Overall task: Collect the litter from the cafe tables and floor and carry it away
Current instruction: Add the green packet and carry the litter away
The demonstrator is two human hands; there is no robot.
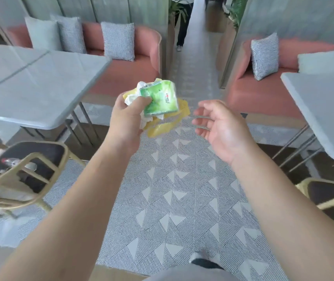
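Note:
My left hand [128, 115] grips a bundle of litter held up over the aisle: a green tissue packet [160, 99], crumpled white tissue [141, 87] and a yellow wrapper [160, 127] hanging below. My right hand [217, 124] hovers just to the right of the bundle, palm turned inward, fingers relaxed and holding nothing. A clear plastic bottle [13, 162] lies on the dark seat of the chair at the lower left.
Grey tables stand at left [30, 84] and right [328, 110], with pink sofas [133, 72] behind them. Gold-framed chairs sit at lower left [40, 157] and lower right [330, 197]. A patterned floor [172, 189] runs between them. A person [183, 27] stands up the aisle.

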